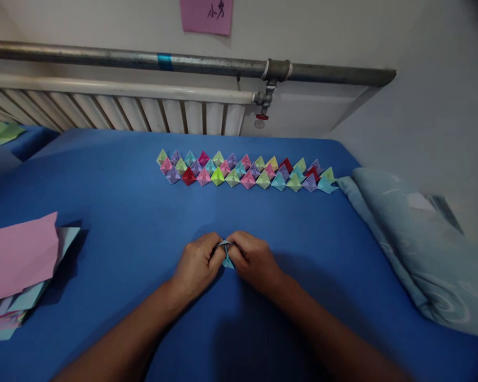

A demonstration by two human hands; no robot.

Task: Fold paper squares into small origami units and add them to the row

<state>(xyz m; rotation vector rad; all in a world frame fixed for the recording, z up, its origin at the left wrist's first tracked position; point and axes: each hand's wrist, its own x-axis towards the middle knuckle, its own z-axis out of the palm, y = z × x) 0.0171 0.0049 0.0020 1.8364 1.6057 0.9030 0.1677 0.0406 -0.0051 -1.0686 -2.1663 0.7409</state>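
Gripping the paper narrowly with left hand and right hand; best to press evenly from both sides, gently enough not to tear.

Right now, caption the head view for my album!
Two bare hands pinch folded turquoise paper before pointed multicoloured paper shapes.

The left hand and right hand pinch a small blue paper between them; its folds are mostly hidden by the fingers. Beyond, three rows of colored folded papers stand on the blue table. A paper stack lies left, a bunched cloth right. Behind are a radiator and pipe.
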